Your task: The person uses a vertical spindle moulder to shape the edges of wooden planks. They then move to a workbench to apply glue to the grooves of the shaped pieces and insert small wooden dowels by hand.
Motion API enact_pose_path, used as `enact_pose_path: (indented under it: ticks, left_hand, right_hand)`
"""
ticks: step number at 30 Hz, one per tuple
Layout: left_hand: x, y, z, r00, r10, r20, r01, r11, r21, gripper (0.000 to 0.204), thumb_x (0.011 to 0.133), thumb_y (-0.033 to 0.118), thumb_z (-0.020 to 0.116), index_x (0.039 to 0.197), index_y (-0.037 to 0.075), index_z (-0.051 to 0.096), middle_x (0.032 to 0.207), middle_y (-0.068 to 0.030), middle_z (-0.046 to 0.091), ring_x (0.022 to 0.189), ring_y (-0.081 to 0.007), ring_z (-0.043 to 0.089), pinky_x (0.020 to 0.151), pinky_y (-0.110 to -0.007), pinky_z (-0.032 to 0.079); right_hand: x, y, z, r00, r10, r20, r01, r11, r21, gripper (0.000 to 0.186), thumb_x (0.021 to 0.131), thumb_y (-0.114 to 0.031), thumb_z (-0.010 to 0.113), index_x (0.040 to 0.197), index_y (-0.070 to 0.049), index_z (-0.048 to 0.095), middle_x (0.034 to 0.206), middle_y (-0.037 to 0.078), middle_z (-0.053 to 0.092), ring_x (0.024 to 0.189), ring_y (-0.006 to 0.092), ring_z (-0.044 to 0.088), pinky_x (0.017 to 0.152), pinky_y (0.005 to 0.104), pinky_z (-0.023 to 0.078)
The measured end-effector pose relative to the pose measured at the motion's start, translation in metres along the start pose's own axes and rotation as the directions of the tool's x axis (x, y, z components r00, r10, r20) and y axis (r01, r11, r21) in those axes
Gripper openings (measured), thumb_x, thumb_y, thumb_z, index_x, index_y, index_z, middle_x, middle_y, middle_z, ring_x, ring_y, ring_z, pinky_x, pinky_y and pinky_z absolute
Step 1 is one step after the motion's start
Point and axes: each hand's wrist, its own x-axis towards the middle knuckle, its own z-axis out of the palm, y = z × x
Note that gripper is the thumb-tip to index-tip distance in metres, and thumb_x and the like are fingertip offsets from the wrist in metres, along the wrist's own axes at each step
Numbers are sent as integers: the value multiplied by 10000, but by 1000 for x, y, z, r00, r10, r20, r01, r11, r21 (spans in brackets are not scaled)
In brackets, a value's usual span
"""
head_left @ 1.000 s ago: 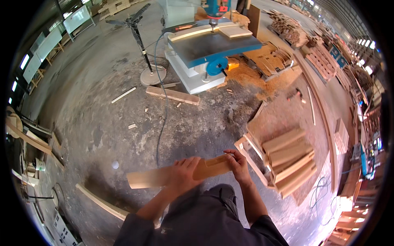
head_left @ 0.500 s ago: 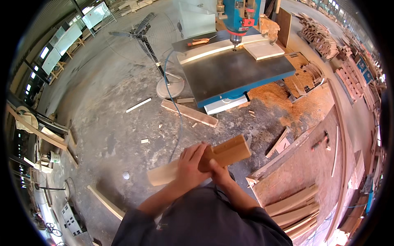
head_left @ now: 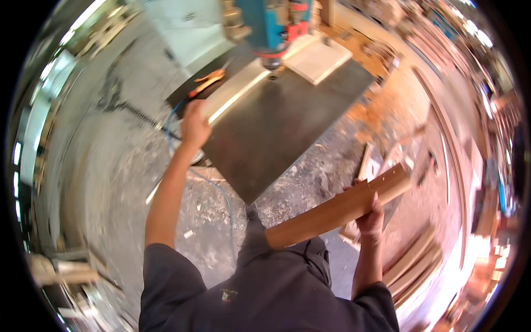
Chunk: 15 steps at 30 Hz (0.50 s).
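My left hand (head_left: 196, 124) is at the near end of a pale wooden strip (head_left: 236, 92) on the drill machine's dark table (head_left: 276, 128), its blurred fingers closed over that end. My right hand (head_left: 369, 216) grips a long brown wooden piece (head_left: 323, 216) with a step cut near its far end, held diagonally in front of my body. The blue drill head (head_left: 268, 39) stands over the table, its chuck near the strip. A pale square board (head_left: 321, 61) lies beside it, and an orange-handled tool (head_left: 208, 79) rests behind the strip.
Several wooden pieces (head_left: 415, 260) lie at the lower right. A blurred stand fan (head_left: 119, 97) is left of the table, with a blue hose (head_left: 221, 193) crossing the floor. Sawdust (head_left: 376, 124) and offcuts lie to the right, and a long board (head_left: 442, 124) beyond.
My left hand has left the wooden piece and moved up-left to the table's strip. The piece is now in my right hand alone, farther right. The machine table appears much closer.
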Motion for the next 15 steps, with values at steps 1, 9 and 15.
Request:
enact_pose_path:
  ticks: [1,9,15]
  left_hand:
    - [24,-40,33,998,70,8,-70,991,115,551,831,-6,680,1376,-8,602,1409,-219,606,1326,-393,572,1135,-468,460]
    - [140,-218,168,896,-66,439,-44,971,235,692,922,36,626,1582,93,426,1553,-203,504,1399,-404,524,1155,-492,455]
    - [168,-125,140,851,-160,501,-53,922,384,650,968,117,636,1580,67,424,1377,-228,621,1283,-391,612,1035,-486,530]
  right_hand:
    - [-3,2,0,999,-42,-35,42,999,1,838,954,-556,667,1530,0,418,1357,267,628,1285,451,618,1134,574,470]
    - [25,40,58,972,-69,-223,82,995,48,806,962,-567,677,1500,0,479,1336,244,650,1242,384,648,1120,532,483]
    - [22,77,85,866,-123,-485,175,983,62,843,942,-597,681,1489,11,477,1341,271,640,1260,444,631,1131,581,470]
